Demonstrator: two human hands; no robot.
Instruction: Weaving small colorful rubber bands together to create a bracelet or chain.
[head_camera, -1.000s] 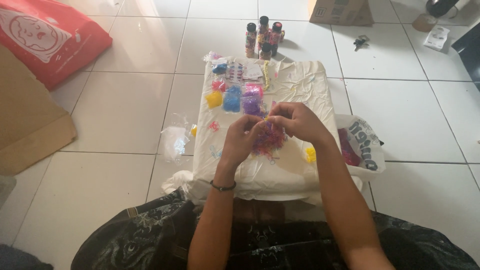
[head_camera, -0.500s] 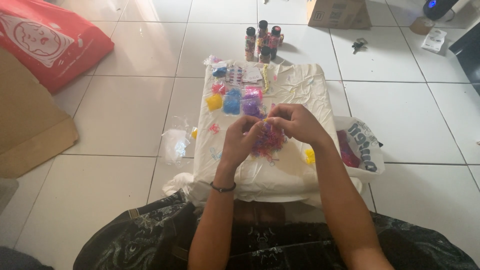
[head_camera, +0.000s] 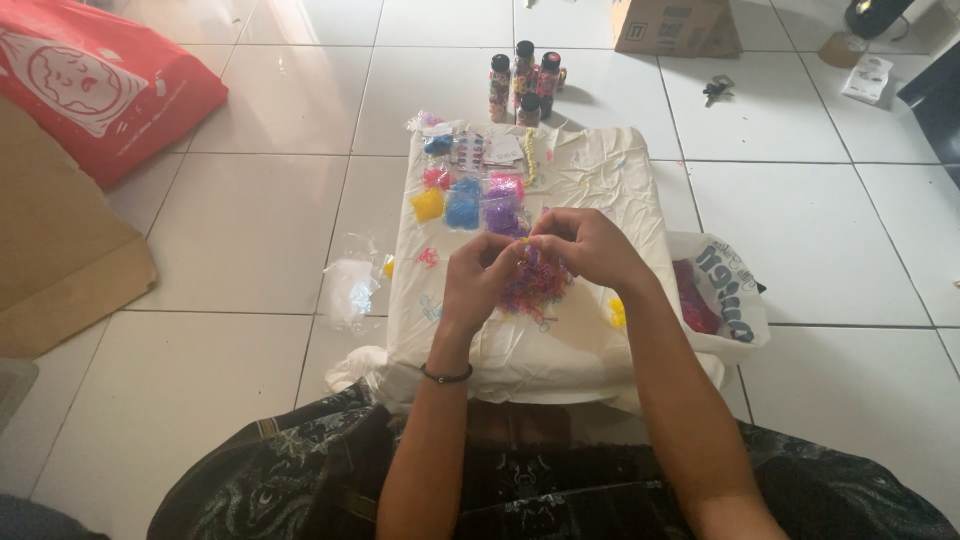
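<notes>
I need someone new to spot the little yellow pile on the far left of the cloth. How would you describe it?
Start at the white cloth-covered surface in the middle of the tiled floor. Beyond the left hand, a row of small coloured piles runs across the cloth. The yellow pile is the leftmost of that row, beside the blue pile, and the only yellow one there.

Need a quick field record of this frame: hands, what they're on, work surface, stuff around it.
left hand: left hand, fingers pinched at small yellow piece; black wristband
right hand: right hand, fingertips meeting the left's
under hands: pink-purple pile of small bands
surface: white cloth-covered block on tiled floor
sorted piles: yellow pile, blue pile, purple pile
far edge: small bottles
right side: white plastic bag
left side: red bag, cardboard sheet
</notes>
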